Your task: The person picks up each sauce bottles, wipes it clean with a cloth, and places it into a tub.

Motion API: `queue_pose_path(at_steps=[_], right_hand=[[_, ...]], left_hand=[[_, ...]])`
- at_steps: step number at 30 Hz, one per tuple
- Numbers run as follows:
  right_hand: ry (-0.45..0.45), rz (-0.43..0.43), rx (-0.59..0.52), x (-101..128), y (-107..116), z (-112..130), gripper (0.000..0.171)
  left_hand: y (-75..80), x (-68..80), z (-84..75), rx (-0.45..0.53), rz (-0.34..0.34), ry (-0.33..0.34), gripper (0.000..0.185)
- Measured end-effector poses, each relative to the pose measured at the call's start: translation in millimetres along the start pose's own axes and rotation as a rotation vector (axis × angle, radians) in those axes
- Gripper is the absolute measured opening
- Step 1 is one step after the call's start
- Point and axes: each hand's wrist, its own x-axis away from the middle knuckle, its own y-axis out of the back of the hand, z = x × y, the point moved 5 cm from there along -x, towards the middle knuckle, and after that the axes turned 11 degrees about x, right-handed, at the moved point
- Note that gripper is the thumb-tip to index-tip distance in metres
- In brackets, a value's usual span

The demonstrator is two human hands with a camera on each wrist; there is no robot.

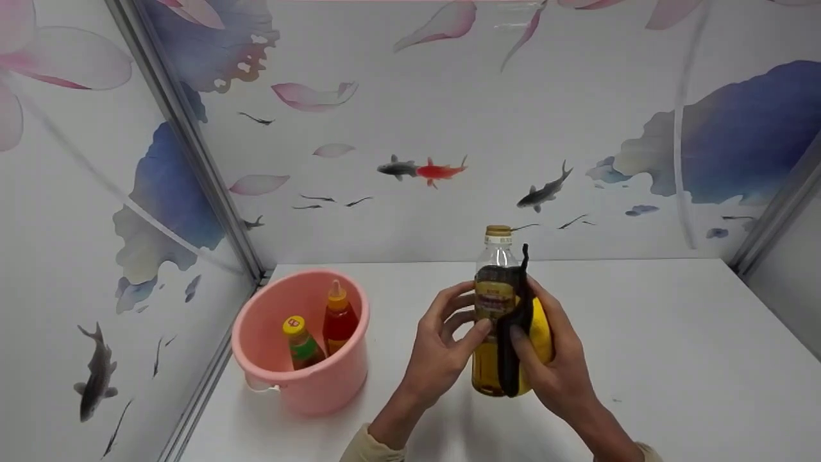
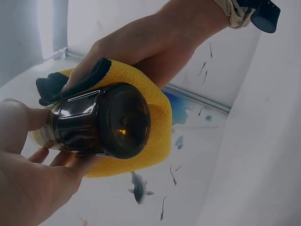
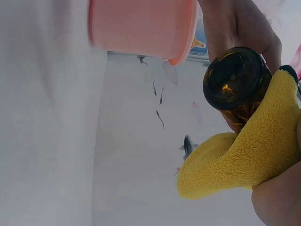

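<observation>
Bottle (image 1: 495,308), clear plastic, amber liquid filling roughly its lower half, gold cap on; held upright just above the white table (image 1: 673,333), between 2 hands.

Left hand (image 1: 442,350): fingers curled round the label side, thumb near the front, gripping the bottle. Right hand (image 1: 558,366): fingers and thumb curled, pressing a yellow cloth (image 1: 542,333) with a black edge against the bottle's right side; the cloth wraps about half the body, as the wrist views show.

Risks, as judged: the cloth lies between palm and plastic on 1 side, so a slack left grip could let the bottle slip or twist downward; hard squeezing could dent the thin wall. The cap looks seated, so spilling seems unlikely.

Surroundings: pink bucket (image 1: 301,378) to the left, near but apart, holding 2 sauce bottles (image 1: 321,333). Walls meet at the back-left corner, beyond the bucket; open tabletop lies to the right and behind, the freest room for movement.
</observation>
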Motion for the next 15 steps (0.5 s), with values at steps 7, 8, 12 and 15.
queue_pose_path(at_steps=[7,8,12,15], right_hand=[[-0.001,0.004,0.014,1.2,-1.1,-2.2,0.082],[-0.002,0.009,0.017,1.3,-1.6,-2.9,0.082],[-0.012,0.052,0.024,2.8,-5.4,-5.4,0.080],[-0.007,0.091,0.029,4.4,-9.9,-4.9,0.079]], left_hand=[[1.5,0.2,-3.0,-0.030,0.036,0.017,0.065],[2.0,0.0,-3.5,-0.033,0.031,0.015,0.065],[4.9,-0.4,-5.8,-0.018,-0.012,-0.011,0.066],[7.8,-1.1,-8.0,0.004,-0.053,-0.031,0.067]])
